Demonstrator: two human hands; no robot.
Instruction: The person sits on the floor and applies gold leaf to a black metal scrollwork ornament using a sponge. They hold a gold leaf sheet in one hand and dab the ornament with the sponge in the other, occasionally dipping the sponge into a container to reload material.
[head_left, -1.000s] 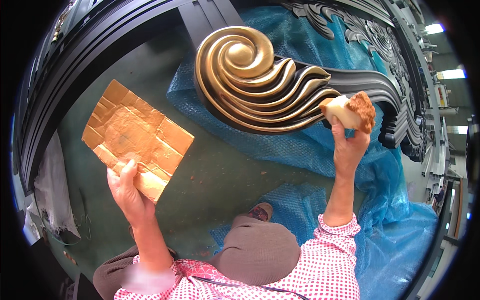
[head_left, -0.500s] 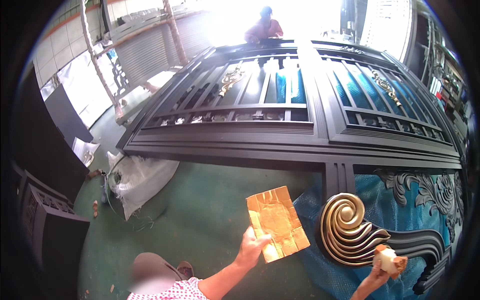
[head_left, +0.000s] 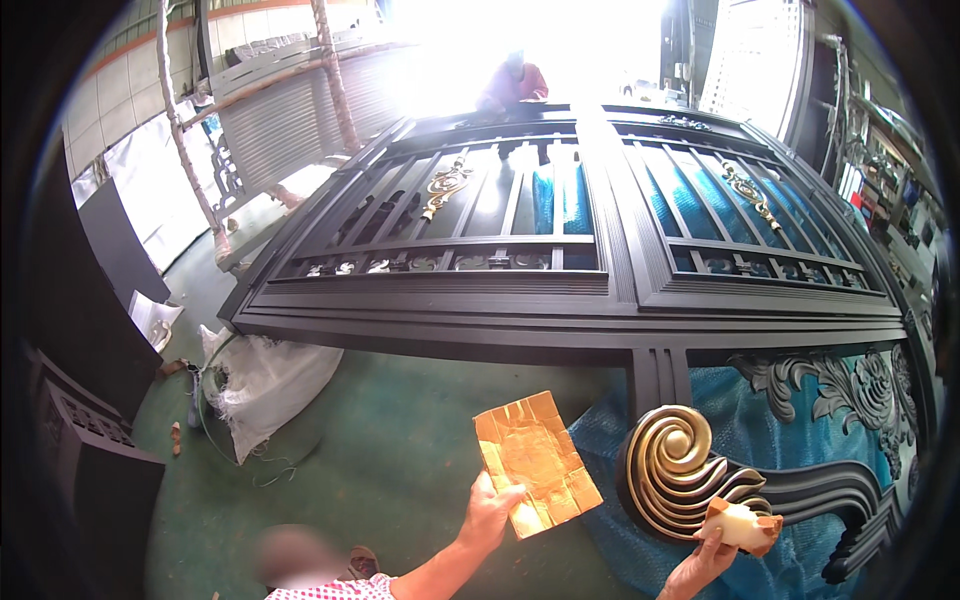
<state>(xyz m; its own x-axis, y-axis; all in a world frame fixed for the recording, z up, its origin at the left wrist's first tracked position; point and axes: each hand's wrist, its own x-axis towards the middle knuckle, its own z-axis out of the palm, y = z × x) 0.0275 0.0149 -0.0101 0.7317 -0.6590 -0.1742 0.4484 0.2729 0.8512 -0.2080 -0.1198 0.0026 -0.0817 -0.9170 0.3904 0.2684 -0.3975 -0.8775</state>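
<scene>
My left hand [head_left: 488, 512] grips a flat piece of cardboard [head_left: 535, 465] coated in gold, its thumb on the near face. In my right hand [head_left: 697, 568] is a folded sponge-like pad [head_left: 741, 526], off-white with orange-brown edges. The pad lies at the lower right of a carved scroll ornament [head_left: 668, 452], over its ridges; whether it touches them I cannot tell. Gold covers the spiral and the raised ridges, with black in the grooves. A black curved moulding [head_left: 825, 482] runs on from the scroll to the right.
A large dark metal gate [head_left: 450, 300] with gold ornaments spans the far side. Blue sheeting [head_left: 600, 440] lies beneath the scroll. A white sack [head_left: 270, 385] and dark panels [head_left: 75, 270] are at left. Another person [head_left: 515, 83] is beyond the gate.
My right hand has moved the pad left, closer in over the scroll's ridges. My left hand still holds the cardboard. The whole view has shifted slightly.
</scene>
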